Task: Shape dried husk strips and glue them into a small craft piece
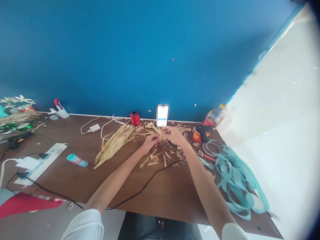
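Note:
My left hand (150,142) and my right hand (173,135) meet over the middle of the brown table, fingertips almost touching. Both are closed in a pinch on a small piece of pale dried husk (161,137), whose exact shape is partly hidden by the fingers. A loose bundle of dried husk strips (115,143) lies to the left of my left hand. Below and around both hands are scattered husk scraps (165,158). Behind them a lit phone (162,115) leans upright against the blue wall.
Teal ribbon (235,176) is heaped at the right, near a black glue gun (203,131) and a bottle (215,115). A black cable (147,181) crosses the table. A red container (135,118), a blue tube (77,160) and a power strip (42,163) are leftward.

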The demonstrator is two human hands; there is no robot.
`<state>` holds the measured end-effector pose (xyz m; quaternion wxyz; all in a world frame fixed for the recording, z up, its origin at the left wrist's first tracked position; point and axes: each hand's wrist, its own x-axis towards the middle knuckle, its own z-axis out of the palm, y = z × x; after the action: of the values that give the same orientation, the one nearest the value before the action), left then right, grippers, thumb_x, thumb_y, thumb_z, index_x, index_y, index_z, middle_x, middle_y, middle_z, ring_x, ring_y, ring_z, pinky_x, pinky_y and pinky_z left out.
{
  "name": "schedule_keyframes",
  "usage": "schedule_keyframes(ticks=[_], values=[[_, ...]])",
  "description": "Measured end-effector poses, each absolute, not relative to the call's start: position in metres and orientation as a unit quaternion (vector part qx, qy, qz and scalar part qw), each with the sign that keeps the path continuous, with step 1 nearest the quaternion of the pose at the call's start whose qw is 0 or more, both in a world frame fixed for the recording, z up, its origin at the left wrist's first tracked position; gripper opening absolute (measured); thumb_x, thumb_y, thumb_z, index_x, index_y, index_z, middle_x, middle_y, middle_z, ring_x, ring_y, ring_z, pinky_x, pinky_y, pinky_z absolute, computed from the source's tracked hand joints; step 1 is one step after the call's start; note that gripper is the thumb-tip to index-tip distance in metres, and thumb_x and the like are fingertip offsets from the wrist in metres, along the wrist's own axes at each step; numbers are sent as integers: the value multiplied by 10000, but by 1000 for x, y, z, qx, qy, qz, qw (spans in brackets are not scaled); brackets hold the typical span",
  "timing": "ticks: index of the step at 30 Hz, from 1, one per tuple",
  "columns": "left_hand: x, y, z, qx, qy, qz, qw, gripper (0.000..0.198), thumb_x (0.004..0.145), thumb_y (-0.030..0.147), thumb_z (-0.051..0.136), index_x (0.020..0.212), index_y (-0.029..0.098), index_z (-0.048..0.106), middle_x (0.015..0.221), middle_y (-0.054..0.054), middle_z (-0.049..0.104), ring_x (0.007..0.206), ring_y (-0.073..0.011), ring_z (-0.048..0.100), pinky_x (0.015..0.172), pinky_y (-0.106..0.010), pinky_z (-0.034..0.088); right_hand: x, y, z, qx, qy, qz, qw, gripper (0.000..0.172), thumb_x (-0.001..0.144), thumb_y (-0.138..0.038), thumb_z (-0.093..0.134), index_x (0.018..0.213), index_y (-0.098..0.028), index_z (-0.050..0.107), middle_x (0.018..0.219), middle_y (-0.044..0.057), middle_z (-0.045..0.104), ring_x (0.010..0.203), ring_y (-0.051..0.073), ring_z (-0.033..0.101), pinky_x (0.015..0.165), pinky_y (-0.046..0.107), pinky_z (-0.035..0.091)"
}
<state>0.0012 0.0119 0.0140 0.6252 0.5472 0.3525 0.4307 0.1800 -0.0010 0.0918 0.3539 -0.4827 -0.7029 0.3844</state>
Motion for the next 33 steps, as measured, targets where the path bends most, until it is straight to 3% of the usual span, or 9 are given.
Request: schedule_keyframes(ticks=[5,10,18,33], values=[[12,18,8,531,341,444,637,385,683,459,725,881,149,608,689,3,617,447,-53,424,475,-212,342,189,8,82,-489,-638,450,389,193,735,-216,573,916,-171,625,739,23,690,540,133,638,550,238,468],[15,22,7,525,330,445,646,364,677,422,739,869,144,604,695,4,607,465,-54,440,477,-203,335,195,8,84,-488,-635,459,384,157,722,-280,629,836,-174,607,683,3,676,535,130,630,514,223,447],[12,29,-8,500,341,477,637,403,670,429,740,911,138,597,695,5,624,469,-46,444,485,-186,327,194,10,77,-521,-636,459,335,176,752,-306,608,878,-184,597,707,12,700,530,143,636,515,242,455],[14,25,-2,508,348,494,614,364,706,412,720,894,123,602,672,10,602,459,-46,435,472,-194,326,182,5,72,-573,-647,423,272,271,837,-419,514,693,-195,566,636,20,688,490,145,603,501,250,427]])
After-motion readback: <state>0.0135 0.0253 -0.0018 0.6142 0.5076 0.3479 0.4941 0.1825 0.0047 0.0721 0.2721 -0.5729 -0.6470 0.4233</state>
